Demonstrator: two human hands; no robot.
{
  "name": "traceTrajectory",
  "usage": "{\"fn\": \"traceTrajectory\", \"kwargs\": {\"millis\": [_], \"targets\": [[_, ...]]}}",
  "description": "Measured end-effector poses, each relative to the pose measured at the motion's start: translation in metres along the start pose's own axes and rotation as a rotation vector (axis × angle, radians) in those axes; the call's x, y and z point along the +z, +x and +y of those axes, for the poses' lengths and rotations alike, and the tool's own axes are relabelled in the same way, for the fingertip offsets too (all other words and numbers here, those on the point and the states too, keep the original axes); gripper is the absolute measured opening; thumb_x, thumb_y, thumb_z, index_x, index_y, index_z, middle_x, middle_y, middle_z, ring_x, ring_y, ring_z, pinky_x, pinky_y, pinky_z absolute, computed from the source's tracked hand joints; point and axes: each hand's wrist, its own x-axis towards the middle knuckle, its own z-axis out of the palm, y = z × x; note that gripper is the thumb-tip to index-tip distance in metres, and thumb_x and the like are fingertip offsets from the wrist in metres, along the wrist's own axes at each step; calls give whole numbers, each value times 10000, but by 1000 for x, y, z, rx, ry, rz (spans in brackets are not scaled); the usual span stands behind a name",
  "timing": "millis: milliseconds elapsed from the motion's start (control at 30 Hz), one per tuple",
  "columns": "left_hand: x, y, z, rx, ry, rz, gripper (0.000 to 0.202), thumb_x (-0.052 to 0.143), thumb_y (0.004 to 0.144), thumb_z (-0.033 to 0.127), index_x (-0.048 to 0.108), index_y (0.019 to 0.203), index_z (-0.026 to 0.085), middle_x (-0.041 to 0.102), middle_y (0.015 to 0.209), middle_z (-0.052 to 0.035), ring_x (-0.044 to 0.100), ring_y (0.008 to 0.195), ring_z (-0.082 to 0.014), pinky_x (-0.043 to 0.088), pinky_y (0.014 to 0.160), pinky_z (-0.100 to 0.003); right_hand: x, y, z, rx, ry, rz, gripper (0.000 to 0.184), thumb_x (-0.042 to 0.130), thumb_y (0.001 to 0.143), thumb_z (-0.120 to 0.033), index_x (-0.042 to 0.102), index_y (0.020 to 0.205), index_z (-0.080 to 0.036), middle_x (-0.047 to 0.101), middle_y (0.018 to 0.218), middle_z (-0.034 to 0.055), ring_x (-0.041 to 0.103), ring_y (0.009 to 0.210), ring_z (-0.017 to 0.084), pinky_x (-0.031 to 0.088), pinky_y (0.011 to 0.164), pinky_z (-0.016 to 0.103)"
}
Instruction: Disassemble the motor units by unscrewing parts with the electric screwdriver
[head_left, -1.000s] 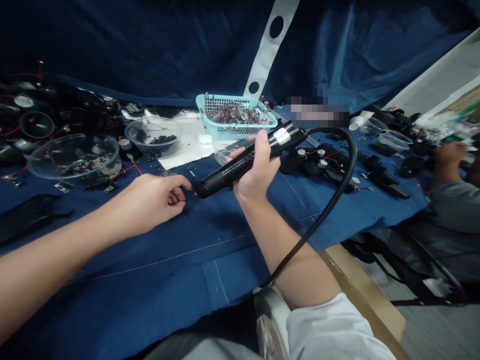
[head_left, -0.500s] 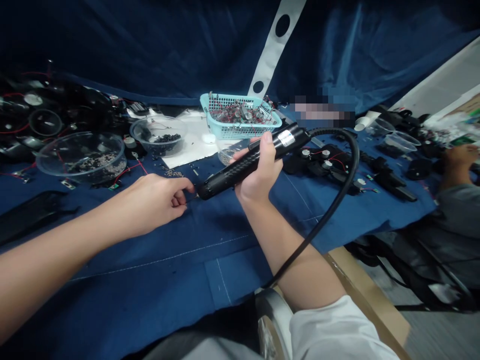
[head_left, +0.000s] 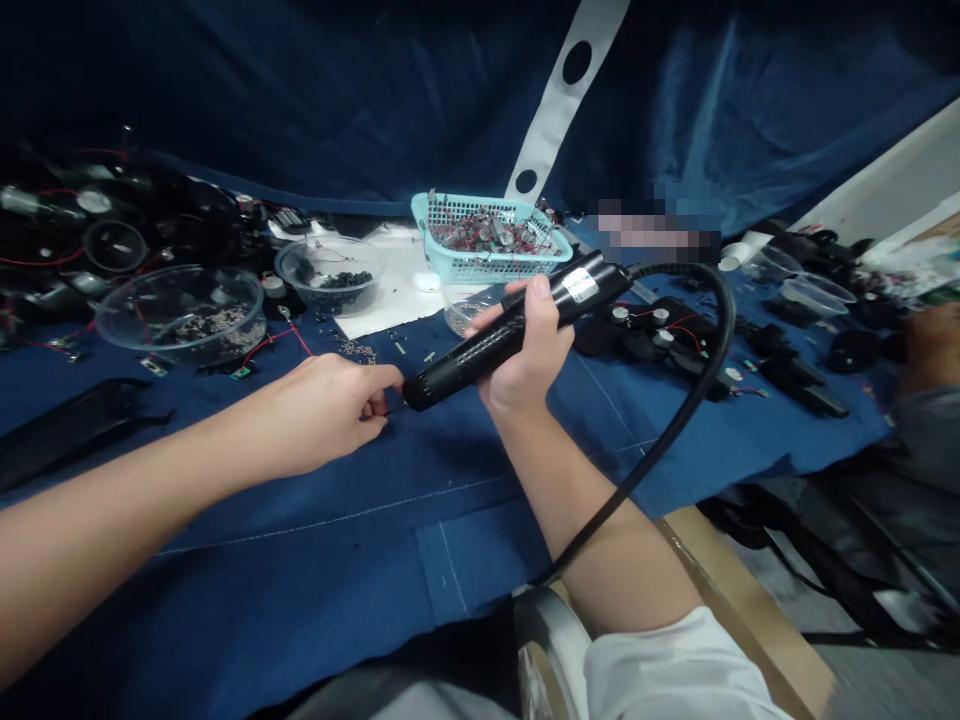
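Observation:
My right hand [head_left: 529, 350] is wrapped around a black tube-shaped device [head_left: 476, 350] with a textured grip, a white label and a thick black cord [head_left: 694, 370] curving from its upper end. The device slants down to the left. At its lower end, my left hand [head_left: 349, 405] is closed in a pinch; whatever the fingertips hold is too small to make out. Just behind the left hand, small screws [head_left: 356, 350] lie loose on the blue cloth [head_left: 360, 530].
Clear bowls of small parts [head_left: 180, 345] stand at the left, near black housings [head_left: 67, 425]. Behind is a light-blue basket [head_left: 491, 265] of wired parts. More black parts [head_left: 660, 330] lie at the right, where another person's arm [head_left: 930, 345] shows.
The whole scene has shifted slightly right in view. Both hands keep their grips, and the device stays slanted with its lower end by my left fingertips.

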Motion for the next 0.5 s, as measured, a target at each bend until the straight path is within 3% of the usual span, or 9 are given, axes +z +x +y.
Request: {"fn": "traceTrajectory", "kwargs": {"millis": [133,233,333,500], "targets": [[9,-14,0,-131,-489,128,283,734,796,431,753,1012,249,794,818,-14,765,747,-218,628,738,-341,5,6,-5,85,83,103,431,633,838,-665,601,848,-236,580,553,-55,567,444,109,486,464,255],[17,-27,4,-226,-739,310,333,807,768,469,732,967,213,803,858,-49,788,804,-219,673,787,-348,8,10,-6,207,187,211,447,618,836,-678,566,805,-235,551,542,-59,579,470,96,496,479,230],[22,-37,10,-258,-834,458,315,862,755,415,752,954,198,806,862,-47,792,815,-198,678,802,-318,11,12,-3,306,243,258,476,645,830,-694,561,803,-226,541,567,-59,589,505,87,510,498,218],[14,-46,7,-189,-831,509,315,883,754,382,771,986,201,838,965,-69,807,896,-216,687,858,-348,13,11,3,410,234,306,514,668,817,-719,538,848,-223,550,637,-59,594,544,85,546,533,233]]}}
